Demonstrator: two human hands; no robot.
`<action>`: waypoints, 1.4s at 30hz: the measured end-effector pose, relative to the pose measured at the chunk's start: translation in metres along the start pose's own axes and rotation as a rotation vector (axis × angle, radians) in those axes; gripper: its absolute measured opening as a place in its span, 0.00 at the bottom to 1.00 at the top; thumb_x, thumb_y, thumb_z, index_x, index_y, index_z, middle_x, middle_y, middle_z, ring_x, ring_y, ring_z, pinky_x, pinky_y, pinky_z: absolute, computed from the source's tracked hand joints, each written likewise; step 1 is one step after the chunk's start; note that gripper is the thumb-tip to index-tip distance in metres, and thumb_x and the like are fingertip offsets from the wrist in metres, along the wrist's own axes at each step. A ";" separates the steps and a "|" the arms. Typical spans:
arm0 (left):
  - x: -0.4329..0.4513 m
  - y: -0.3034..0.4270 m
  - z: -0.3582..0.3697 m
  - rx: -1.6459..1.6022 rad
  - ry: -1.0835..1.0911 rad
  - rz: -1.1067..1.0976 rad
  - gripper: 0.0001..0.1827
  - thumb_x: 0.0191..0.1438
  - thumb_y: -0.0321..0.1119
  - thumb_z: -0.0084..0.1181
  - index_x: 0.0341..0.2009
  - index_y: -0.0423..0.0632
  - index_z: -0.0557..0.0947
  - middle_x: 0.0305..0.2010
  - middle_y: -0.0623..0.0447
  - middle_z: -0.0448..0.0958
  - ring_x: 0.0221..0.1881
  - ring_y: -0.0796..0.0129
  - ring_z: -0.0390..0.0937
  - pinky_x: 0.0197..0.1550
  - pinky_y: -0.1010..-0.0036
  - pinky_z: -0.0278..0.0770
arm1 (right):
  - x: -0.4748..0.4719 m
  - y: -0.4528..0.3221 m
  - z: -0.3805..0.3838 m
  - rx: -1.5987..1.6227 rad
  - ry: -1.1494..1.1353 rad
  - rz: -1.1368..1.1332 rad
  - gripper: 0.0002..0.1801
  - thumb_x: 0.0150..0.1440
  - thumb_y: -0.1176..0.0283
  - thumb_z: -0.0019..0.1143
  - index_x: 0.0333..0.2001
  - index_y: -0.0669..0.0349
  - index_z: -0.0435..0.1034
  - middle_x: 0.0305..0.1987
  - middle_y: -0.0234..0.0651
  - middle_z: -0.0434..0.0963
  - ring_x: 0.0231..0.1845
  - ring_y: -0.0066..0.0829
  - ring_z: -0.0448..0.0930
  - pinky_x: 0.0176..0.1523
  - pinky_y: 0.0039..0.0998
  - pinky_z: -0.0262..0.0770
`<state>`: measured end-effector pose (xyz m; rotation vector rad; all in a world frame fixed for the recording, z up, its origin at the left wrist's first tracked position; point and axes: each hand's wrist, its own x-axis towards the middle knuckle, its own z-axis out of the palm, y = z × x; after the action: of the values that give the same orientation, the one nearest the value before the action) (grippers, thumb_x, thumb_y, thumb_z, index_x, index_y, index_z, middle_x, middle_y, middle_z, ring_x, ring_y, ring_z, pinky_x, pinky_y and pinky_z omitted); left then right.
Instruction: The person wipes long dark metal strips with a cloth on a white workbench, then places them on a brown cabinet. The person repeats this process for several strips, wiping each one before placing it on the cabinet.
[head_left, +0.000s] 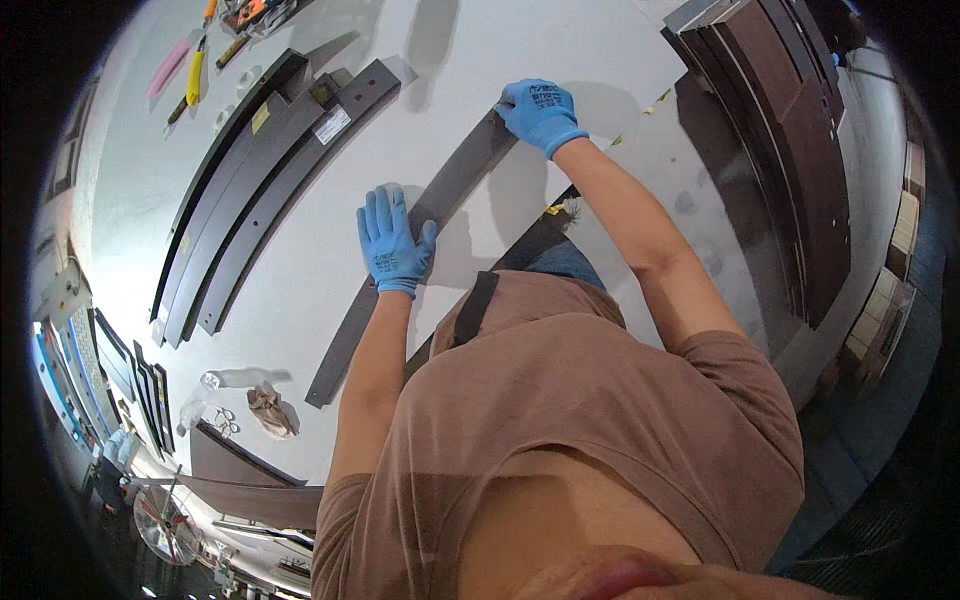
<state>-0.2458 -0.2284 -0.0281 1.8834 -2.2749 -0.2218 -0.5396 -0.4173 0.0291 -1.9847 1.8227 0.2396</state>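
Note:
A long dark grey flat panel strip (465, 172) lies diagonally on the white worktable (315, 247) before me. My left hand (394, 244), in a blue coated work glove, rests flat on the strip near its middle, palm down, fingers pointing up and spread a little. At the strip's upper right end is my right hand (538, 111), gloved alike, its fingers curled over the end's edge. Several dark panels (285, 180) lie side by side to the left; one bears a white label (332, 124). A small block (324, 88) sits at their upper end.
Upper left lie a yellow-handled tool (196, 75), a pink object (169, 67) and a brush-like tool (232, 51). Dark brown panels (795, 157) are stacked at right. Lower left are a clear plastic bottle (196, 401), a crumpled brown cloth or paper (271, 411), a fan (168, 525) and a person (110, 480).

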 end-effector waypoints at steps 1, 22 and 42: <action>0.000 0.001 -0.001 0.006 -0.004 -0.002 0.43 0.59 0.58 0.58 0.72 0.44 0.69 0.76 0.34 0.63 0.78 0.41 0.58 0.79 0.45 0.51 | 0.002 -0.002 0.000 0.000 -0.001 0.005 0.16 0.62 0.53 0.58 0.46 0.47 0.84 0.49 0.39 0.86 0.51 0.45 0.85 0.55 0.46 0.81; 0.001 0.001 -0.006 -0.044 -0.009 -0.020 0.42 0.62 0.60 0.56 0.72 0.46 0.70 0.77 0.36 0.63 0.78 0.43 0.58 0.79 0.46 0.50 | 0.019 0.017 0.017 -0.014 0.068 -0.121 0.15 0.62 0.59 0.56 0.44 0.56 0.81 0.45 0.46 0.85 0.46 0.54 0.85 0.51 0.49 0.81; 0.002 0.003 -0.006 -0.064 -0.043 -0.057 0.44 0.60 0.59 0.57 0.73 0.46 0.68 0.77 0.36 0.62 0.79 0.43 0.56 0.80 0.46 0.48 | 0.026 0.020 -0.001 -0.372 -0.058 -0.580 0.08 0.62 0.66 0.57 0.43 0.54 0.77 0.44 0.43 0.82 0.45 0.48 0.84 0.48 0.46 0.81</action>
<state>-0.2473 -0.2303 -0.0215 1.9303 -2.2154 -0.3426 -0.5565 -0.4425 0.0150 -2.6292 1.1509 0.4693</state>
